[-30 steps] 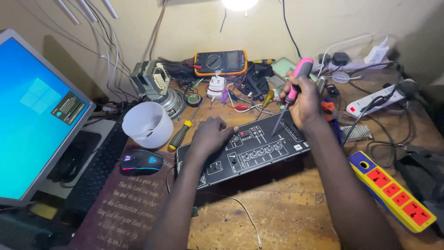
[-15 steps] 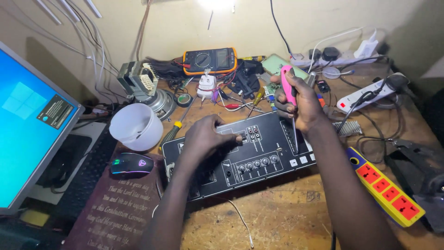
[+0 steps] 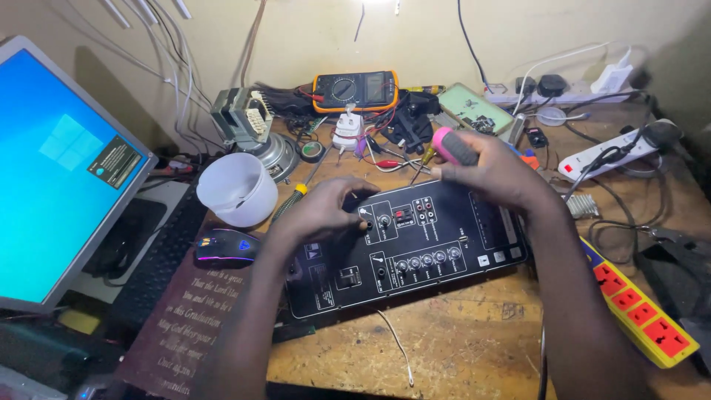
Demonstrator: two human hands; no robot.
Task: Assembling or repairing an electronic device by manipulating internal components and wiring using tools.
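Observation:
A black amplifier control panel [image 3: 415, 248] with knobs and sockets lies flat on the wooden bench. My left hand [image 3: 318, 210] rests on its upper left part, fingers curled near a knob and holding nothing. My right hand [image 3: 492, 172] hovers over the panel's upper right and grips a screwdriver by its pink and black handle [image 3: 453, 146]. The screwdriver's shaft is hidden behind the hand.
Monitor [image 3: 59, 174] and keyboard [image 3: 152, 267] at left, a lit mouse [image 3: 226, 247], a white cup [image 3: 237, 189], a yellow-handled screwdriver [image 3: 290, 198]. Multimeter [image 3: 355, 90], transformer [image 3: 241, 118] and tangled wires at the back. Orange power strip [image 3: 641, 304] and white strip [image 3: 615, 152] at right.
My right hand has lifted the screwdriver off the panel and turned it up. The left hand has slid along the panel's top left. The camera has shifted closer.

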